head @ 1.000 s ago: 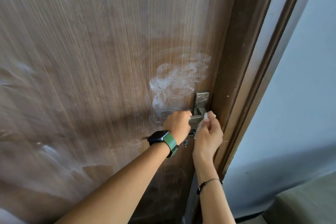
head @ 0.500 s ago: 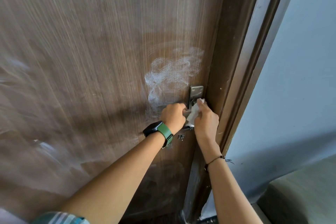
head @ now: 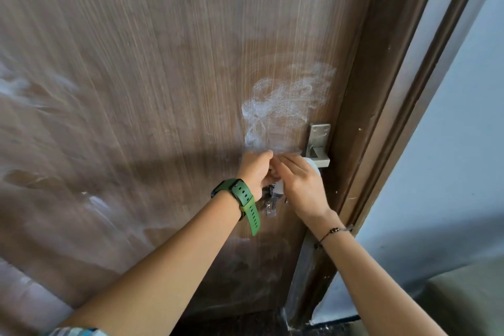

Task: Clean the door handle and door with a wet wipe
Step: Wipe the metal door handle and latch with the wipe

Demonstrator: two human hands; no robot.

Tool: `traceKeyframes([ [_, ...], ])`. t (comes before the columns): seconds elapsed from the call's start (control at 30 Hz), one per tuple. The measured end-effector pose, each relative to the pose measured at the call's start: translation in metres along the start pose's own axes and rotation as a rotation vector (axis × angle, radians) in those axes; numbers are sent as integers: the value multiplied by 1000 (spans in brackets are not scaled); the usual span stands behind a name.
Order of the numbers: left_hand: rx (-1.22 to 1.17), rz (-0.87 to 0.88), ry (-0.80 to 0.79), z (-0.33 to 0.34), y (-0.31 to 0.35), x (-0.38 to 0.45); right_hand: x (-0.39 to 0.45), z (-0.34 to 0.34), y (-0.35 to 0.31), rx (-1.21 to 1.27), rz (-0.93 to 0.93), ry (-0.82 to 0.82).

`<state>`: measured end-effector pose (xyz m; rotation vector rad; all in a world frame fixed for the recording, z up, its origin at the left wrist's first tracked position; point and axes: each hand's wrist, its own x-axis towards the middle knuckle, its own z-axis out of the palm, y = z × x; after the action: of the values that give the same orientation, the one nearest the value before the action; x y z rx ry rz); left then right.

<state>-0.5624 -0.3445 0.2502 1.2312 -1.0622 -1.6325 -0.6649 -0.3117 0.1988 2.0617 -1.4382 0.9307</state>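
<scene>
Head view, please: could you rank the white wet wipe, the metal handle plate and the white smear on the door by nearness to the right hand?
1. White wet wipe, under the right hand.
2. Metal handle plate, just above.
3. White smear, higher up, leftward.

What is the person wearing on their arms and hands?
Both forearms are bare, and neither hand wears a glove. The left hand has a smartwatch at the wrist, with a dark case and a green strap with rows of holes, its loose end hanging down. The right hand has a thin dark cord bracelet with small beads. A striped sleeve edge shows at the bottom.
</scene>
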Motion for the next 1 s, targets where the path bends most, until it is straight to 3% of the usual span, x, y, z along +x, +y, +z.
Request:
traceKeyframes([
  [0.2,-58,-93,-115,-13,0,0,-23,-7,32,-41,359,35],
  [0.3,-117,-81,-78,-10,-3,0,-4,9,-2,-19,177,76],
  [0.4,-131,-114,-18,-13,-6,-1,2,7,-4,-56,-88,3],
  [0.5,-104,-114,-112,-19,-5,-5,-9,0,21,-51,-82,7],
  [0.67,-1,-108,-151,-21,-2,-11,-23,-1,34,64,320,180],
  [0.77,40,-74,-161,-23,-2,-12,-20,1,19,152,669,262],
  [0.87,76,1,-111,-18,-5,-14,3,11,-17,246,1002,356],
  [1.0,299,147,-50,-10,-10,-16,37,6,-27,466,1416,509],
])
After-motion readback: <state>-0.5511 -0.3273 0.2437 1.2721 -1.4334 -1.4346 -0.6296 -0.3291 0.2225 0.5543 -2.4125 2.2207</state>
